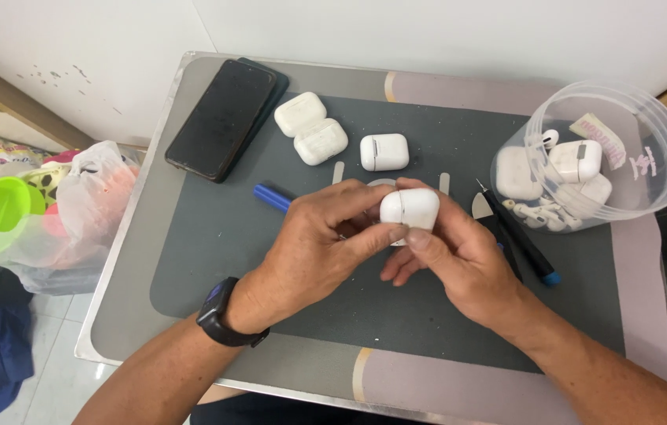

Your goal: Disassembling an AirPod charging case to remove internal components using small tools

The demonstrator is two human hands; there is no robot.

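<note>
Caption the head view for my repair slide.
Both hands, left hand and right hand, hold a white earbud case above a grey mat.

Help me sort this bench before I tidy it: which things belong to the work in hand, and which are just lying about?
In hand:
- white earbud case, pinched between left hand and right hand

Lying about:
- three spare cases
- black phone
- blue-tipped tool
- blue pen
- clear tub of earbud parts
- plastic bag beside the table

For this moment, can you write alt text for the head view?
Both hands, left hand and right hand, hold a white earbud case above a dark work mat. Behind lie three more cases, a black phone and a clear tub of cases.
</note>
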